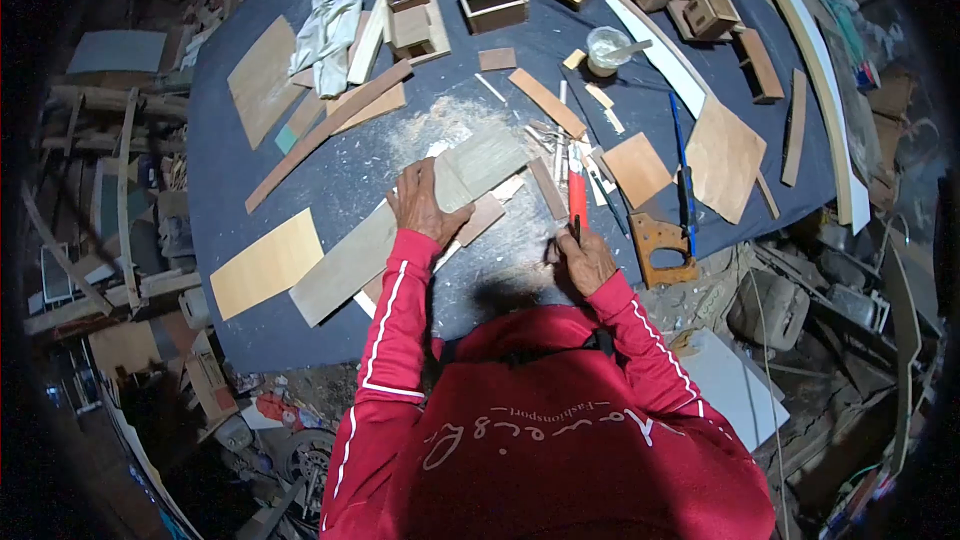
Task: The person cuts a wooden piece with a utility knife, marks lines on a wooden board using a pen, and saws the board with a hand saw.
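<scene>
Counter (pixel 350 175) is seen across the upper frame; at centre, a grey board (pixel 482 162) is held in the left hand's (pixel 427 206) grip; right of centre, in the right hand's (pixel 588 260) narrowed grip, a red tool (pixel 577 190) is held.

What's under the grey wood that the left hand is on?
A brown piece peeks out along the near edge of the grey wood. The wood and the left hand cover the rest, so I can't see what's beneath the middle.
</scene>
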The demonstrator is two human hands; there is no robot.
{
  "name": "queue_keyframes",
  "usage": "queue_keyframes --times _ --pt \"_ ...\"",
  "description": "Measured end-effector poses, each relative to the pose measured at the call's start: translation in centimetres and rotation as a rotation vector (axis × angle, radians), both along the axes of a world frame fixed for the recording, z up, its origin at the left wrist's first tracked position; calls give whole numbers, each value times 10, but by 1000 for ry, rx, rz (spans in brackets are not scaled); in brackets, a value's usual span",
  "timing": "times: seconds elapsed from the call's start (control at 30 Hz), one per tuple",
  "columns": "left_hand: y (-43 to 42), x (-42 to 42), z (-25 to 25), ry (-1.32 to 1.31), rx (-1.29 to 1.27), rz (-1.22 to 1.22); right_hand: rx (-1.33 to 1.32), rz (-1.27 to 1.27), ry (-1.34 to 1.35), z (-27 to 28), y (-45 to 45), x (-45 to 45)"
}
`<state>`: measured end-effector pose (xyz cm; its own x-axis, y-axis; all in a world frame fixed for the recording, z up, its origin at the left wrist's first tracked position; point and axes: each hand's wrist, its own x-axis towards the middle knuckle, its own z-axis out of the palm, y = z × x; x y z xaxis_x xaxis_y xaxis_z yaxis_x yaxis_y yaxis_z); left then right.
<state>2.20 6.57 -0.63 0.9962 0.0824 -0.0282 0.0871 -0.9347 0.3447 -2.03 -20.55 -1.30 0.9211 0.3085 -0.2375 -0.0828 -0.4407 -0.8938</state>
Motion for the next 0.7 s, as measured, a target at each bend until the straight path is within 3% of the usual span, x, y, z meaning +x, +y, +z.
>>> queue_keyframes --times 0.07,0.13,0.2,0.27,0.47,0.53,0.7 --pt "1 0 -3 -46 1 -7 -49 -230 129 -6 -11 -5" --pt "1 0 -5 -48 0 -35 -164 -342 60 -16 -22 -5" --pt "2 0 -5 -39 8 -20 -335 -408 -249 -23 -43 2" --pt "4 -1 -6 -19 5 -31 -360 -548 -270 -31 -65 14" --pt "3 -3 -9 5 -14 -4 -644 -520 -161 -16 -92 46" --pt "3 -2 -10 1 -10 -11 -753 -343 -146 -13 -84 55" --pt "5 -2 -11 -12 2 -16 -748 -401 -197 -40 -87 74"
